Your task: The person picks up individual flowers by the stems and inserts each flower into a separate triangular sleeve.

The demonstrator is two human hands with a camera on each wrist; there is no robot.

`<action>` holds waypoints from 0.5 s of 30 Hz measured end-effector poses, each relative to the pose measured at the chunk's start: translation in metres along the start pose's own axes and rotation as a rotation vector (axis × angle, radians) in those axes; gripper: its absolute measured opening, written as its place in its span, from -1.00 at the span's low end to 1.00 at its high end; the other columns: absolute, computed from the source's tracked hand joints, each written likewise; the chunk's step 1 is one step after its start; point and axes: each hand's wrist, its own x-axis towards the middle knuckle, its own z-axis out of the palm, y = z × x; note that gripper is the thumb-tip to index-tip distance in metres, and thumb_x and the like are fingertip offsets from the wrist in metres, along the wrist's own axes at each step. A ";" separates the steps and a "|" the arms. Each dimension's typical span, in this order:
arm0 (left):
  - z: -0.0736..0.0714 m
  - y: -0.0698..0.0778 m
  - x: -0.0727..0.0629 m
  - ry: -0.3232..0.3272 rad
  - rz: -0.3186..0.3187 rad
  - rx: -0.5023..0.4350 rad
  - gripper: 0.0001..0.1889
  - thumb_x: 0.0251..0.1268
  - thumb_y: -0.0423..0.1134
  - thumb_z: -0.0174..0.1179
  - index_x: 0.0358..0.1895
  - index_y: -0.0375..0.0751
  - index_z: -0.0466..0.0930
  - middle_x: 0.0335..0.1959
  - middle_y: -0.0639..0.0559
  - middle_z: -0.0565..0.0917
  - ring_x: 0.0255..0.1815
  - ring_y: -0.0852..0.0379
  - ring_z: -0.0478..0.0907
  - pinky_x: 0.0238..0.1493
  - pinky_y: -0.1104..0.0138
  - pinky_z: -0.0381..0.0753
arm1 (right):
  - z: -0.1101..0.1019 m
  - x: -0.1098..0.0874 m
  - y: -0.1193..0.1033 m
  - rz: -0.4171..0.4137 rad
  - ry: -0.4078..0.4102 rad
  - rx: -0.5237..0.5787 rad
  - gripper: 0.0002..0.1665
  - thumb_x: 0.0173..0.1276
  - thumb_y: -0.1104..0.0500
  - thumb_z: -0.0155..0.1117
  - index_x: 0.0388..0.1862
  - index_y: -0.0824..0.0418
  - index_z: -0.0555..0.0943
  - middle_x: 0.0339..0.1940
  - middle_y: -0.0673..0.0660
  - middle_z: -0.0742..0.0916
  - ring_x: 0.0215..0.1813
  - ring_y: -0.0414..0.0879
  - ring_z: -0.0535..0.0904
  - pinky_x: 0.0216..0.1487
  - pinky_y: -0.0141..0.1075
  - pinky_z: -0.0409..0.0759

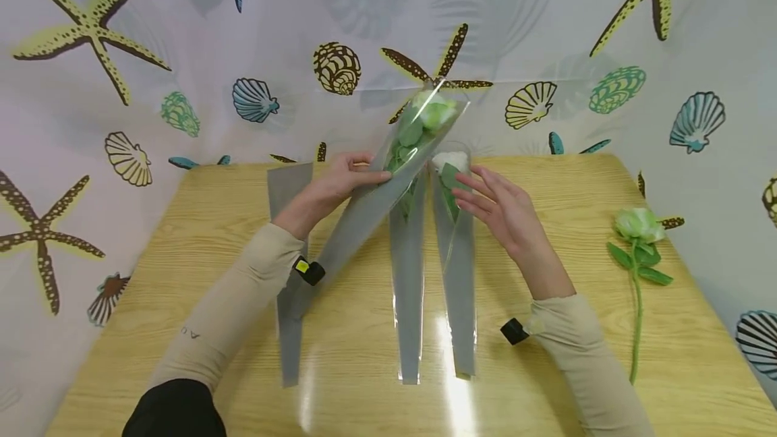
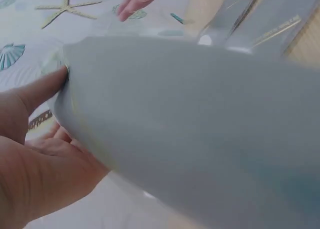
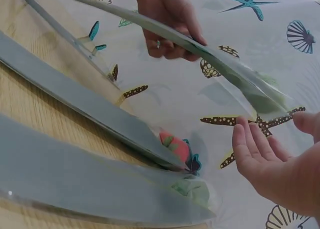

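Observation:
My left hand (image 1: 340, 187) grips a flower sleeve (image 1: 370, 214), grey below and clear on top, which slants up to the right above the table. Inside it shows a pale green-white flower (image 1: 434, 112) with leaves. In the left wrist view, the thumb and fingers hold the sleeve's edge. My right hand (image 1: 510, 211) is held with its fingers loosely extended, holding nothing, beside a second sleeve (image 1: 460, 288) with a white flower (image 1: 451, 162). Between them lies another sleeve (image 1: 408, 288); its red flower (image 3: 175, 146) shows in the right wrist view.
A flat grey sleeve (image 1: 290, 184) lies at the left, partly under the held one. An unwrapped pale flower (image 1: 639, 226) with a green stem lies at the right of the wooden table (image 1: 546, 383). A shell-patterned cloth (image 1: 388, 12) hangs behind the table.

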 end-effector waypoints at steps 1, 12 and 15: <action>-0.004 -0.003 -0.002 0.009 -0.011 -0.039 -0.82 0.46 -0.28 0.33 0.02 -0.17 0.61 -0.08 0.02 0.82 -0.21 0.24 0.72 -0.06 0.32 0.68 | -0.001 0.000 0.000 0.002 0.008 -0.004 -0.40 0.69 -0.01 0.11 0.54 0.26 0.37 0.22 0.08 0.80 0.12 -0.10 0.81 0.23 -0.30 0.71; -0.030 -0.068 -0.027 0.157 -0.178 -0.277 -0.68 0.55 -0.41 0.18 0.26 -0.34 0.42 -0.32 0.12 0.74 -0.34 0.24 0.75 -0.24 0.37 0.74 | -0.008 0.001 0.002 0.020 0.038 -0.066 -0.57 0.69 0.01 0.13 0.37 0.18 0.50 0.10 0.03 0.84 0.03 -0.12 0.83 0.19 -0.31 0.73; -0.031 -0.082 -0.029 0.173 -0.209 -0.299 -0.59 0.55 -0.44 0.16 0.34 -0.39 0.34 -0.32 0.11 0.71 -0.36 0.25 0.72 -0.28 0.39 0.72 | -0.009 0.001 0.001 0.014 0.046 -0.061 -0.58 0.67 0.01 0.16 0.35 0.18 0.51 0.07 0.02 0.84 0.00 -0.10 0.83 0.17 -0.30 0.74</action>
